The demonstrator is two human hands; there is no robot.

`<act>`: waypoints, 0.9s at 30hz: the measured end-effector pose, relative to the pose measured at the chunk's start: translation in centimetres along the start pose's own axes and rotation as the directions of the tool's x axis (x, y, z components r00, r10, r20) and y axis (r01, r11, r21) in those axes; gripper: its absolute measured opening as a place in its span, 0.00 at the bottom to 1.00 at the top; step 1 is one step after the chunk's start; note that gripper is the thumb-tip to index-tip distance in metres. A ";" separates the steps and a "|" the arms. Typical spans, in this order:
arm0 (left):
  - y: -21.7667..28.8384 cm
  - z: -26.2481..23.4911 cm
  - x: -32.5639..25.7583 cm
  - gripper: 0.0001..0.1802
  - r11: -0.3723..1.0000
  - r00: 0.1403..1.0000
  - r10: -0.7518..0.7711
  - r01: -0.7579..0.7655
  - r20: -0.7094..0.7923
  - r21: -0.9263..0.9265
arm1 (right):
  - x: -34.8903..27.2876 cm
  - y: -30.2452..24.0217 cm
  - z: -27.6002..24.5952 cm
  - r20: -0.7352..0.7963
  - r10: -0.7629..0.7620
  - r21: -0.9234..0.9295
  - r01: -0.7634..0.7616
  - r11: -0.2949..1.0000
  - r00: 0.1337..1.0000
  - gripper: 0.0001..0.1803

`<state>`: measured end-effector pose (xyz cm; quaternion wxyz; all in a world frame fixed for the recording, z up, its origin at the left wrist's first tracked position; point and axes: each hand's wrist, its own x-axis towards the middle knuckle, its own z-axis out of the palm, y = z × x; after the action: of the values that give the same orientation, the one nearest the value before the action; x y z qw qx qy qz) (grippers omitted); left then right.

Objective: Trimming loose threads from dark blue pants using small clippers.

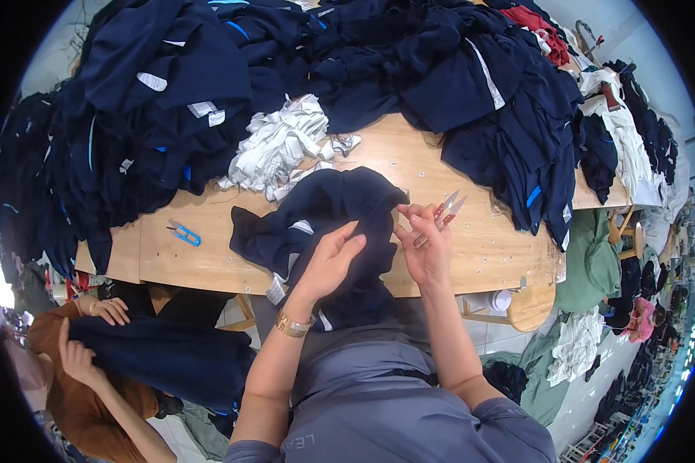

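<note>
A crumpled navy garment (340, 193) with white labels lies at the table's near edge and hangs over my lap. My left hand (332, 261), with a gold-coloured watch at the wrist, is over its middle. The thumb and forefinger are stretched out and slightly apart; the other fingers are mostly hidden. In my right hand (427, 251) is a pair of red-handled thread snips (446, 210), blades pointing up and to the right. That hand's fingertips are at the garment's right edge; whether they touch the cloth I cannot tell.
Blue thread snips (184, 233) lie on the wooden table (486, 255) at left. Behind the garment is a heap of white strips (278, 147). Navy garments (177, 62) are piled along the far side. At lower left, another person's hands (81, 351) are by navy cloth (162, 355).
</note>
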<state>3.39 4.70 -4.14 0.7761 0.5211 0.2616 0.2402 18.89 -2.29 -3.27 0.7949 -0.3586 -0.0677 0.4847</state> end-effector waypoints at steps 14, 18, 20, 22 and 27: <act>2.7 -0.1 -6.0 0.05 0.783 0.782 0.457 -0.127 -0.424 0.610 | 2.1 0.6 -4.5 -0.096 -0.090 0.054 0.095 0.994 0.991 0.10; 0.3 -1.5 -8.2 0.06 0.654 0.626 0.547 0.095 -0.556 0.751 | 3.1 3.0 -4.1 -0.323 -0.131 -0.212 0.063 0.975 0.937 0.07; -3.3 -7.0 -8.2 0.11 0.720 0.468 0.604 0.029 -0.645 0.694 | 3.7 3.6 -5.4 -0.301 -0.245 -0.675 -0.025 0.737 0.921 0.16; -4.8 -12.9 -8.1 0.15 0.688 0.315 0.646 0.155 -0.695 0.709 | 2.4 2.7 -4.0 -0.199 -0.259 -0.828 -0.021 0.560 0.945 0.24; -3.4 -17.9 -5.4 0.23 0.645 0.762 0.114 0.431 -0.638 0.630 | 2.6 3.0 -7.2 -0.046 -0.367 -0.897 0.123 0.425 0.929 0.17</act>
<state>-12.02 12.26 -12.18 0.3768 0.6541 0.6261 0.1954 21.36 -2.95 -11.14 0.5585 -0.7569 -0.2654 0.2115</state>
